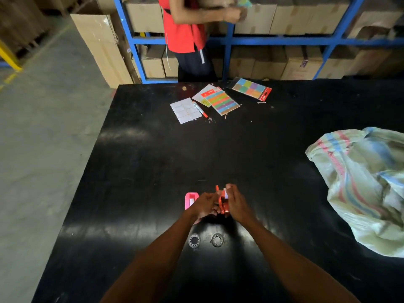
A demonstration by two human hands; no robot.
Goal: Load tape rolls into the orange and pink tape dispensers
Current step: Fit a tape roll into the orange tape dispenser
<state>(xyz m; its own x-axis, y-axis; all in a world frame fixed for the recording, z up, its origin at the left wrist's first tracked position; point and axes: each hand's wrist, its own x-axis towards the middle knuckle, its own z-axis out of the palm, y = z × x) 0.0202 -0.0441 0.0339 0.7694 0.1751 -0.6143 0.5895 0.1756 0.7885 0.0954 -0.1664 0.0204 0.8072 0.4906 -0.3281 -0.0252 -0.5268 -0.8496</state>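
The orange tape dispenser [223,204] is held between both my hands just above the black table [153,162]. My left hand [204,205] grips its left side and my right hand [237,203] grips its right side, fingertips at a white piece on its top. The pink tape dispenser [190,200] lies on the table just left of my left hand, partly hidden by it. Two clear tape rolls rest on the table nearer to me: one roll [194,240] on the left, the other roll [217,240] on the right.
A large striped woven sack [360,186] lies at the table's right. Sticker sheets [222,101], white labels [185,110] and a pen [200,109] lie at the far edge. A person in a red vest [183,25] stands behind the table by blue shelving with cartons.
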